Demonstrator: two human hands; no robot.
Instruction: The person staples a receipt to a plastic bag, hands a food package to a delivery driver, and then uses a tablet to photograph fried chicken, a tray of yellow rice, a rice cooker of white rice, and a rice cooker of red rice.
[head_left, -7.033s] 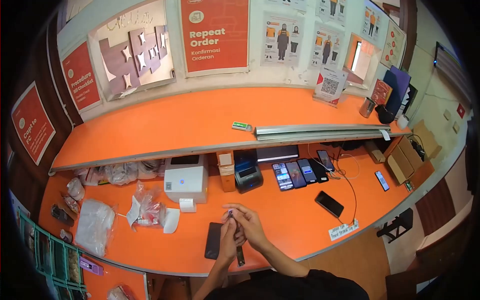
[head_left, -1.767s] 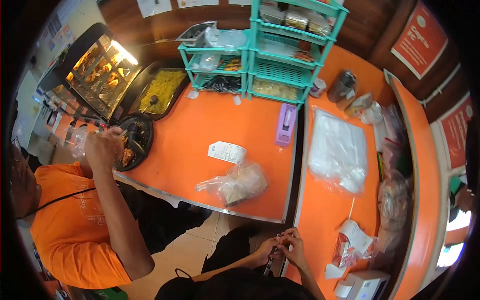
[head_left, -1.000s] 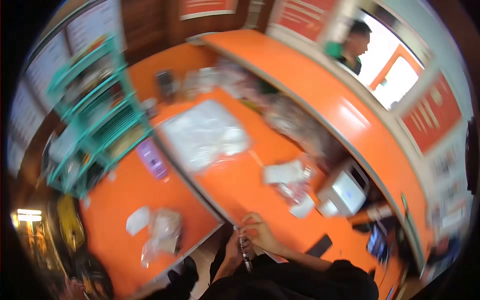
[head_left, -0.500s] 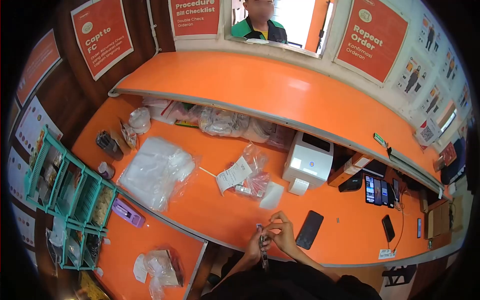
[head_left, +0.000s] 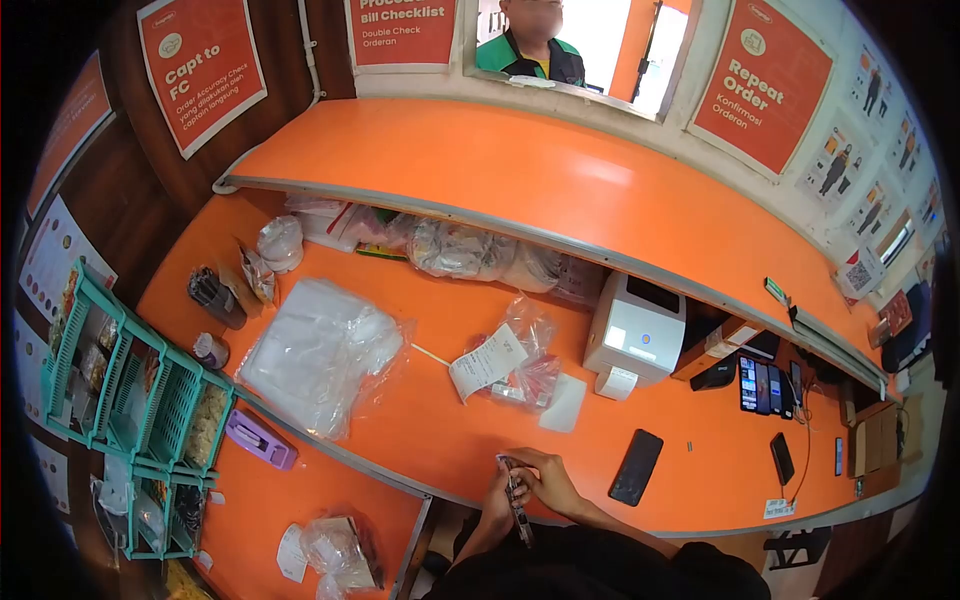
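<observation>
At the counter's front edge, both hands are on a slim dark and silvery tool [head_left: 519, 515] that looks like a stapler, with a pale tip at its upper end. My left hand [head_left: 497, 497] wraps its fingers round the tool's body. The fingers of my right hand [head_left: 548, 480] are bent and pressed together at the tool's upper part; whether they pinch a small piece there I cannot tell. To the right lie a black phone [head_left: 636, 467] and a small grey strip [head_left: 690, 446]. Beyond the hands are a printed receipt [head_left: 488, 362] and a clear plastic bag [head_left: 531, 377] with reddish contents.
A white label printer [head_left: 635, 330] stands under the raised orange shelf [head_left: 480, 150]. Plastic bags [head_left: 320, 345] lie left of centre. Green baskets [head_left: 170, 420] and a purple tape dispenser [head_left: 261, 440] are at the left. Several phones [head_left: 765, 385] rest at the right. Behind the window stands a person [head_left: 530, 50].
The fingers of my right hand have come down from a raised position and now lie closer over the tool's upper end. The view has shifted slightly, and the tool stays in my left hand.
</observation>
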